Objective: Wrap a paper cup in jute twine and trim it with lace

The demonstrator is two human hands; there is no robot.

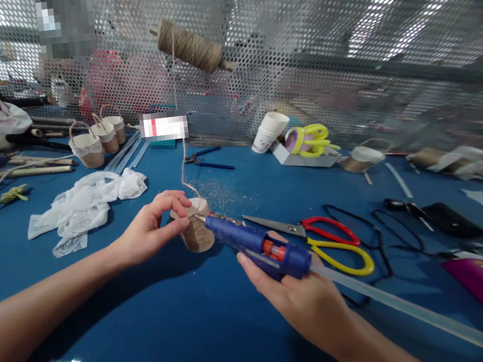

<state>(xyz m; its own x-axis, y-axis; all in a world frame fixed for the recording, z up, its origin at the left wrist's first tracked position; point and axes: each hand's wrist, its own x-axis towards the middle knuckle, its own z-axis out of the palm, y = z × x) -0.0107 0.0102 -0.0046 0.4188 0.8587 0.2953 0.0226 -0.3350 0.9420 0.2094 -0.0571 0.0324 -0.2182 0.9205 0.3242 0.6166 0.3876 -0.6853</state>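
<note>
At the blue bench [174, 322], between the two hands, is a small cup wound with brown twine [198, 235]; whether it rests on the top I cannot tell. The left hand [151, 229] pinches its rim, thumb and fingers closed on the upper edge. The right hand [301, 302] is clenched round a blue hot-glue gun [255, 246], whose nozzle meets the cup just beside the left fingers. A thin twine strand [179, 124] rises from the cup to a brown spool [189, 46] on the mesh screen [338, 36]. Red-and-yellow scissors [321, 236] lie just beyond the right fingers.
</note>
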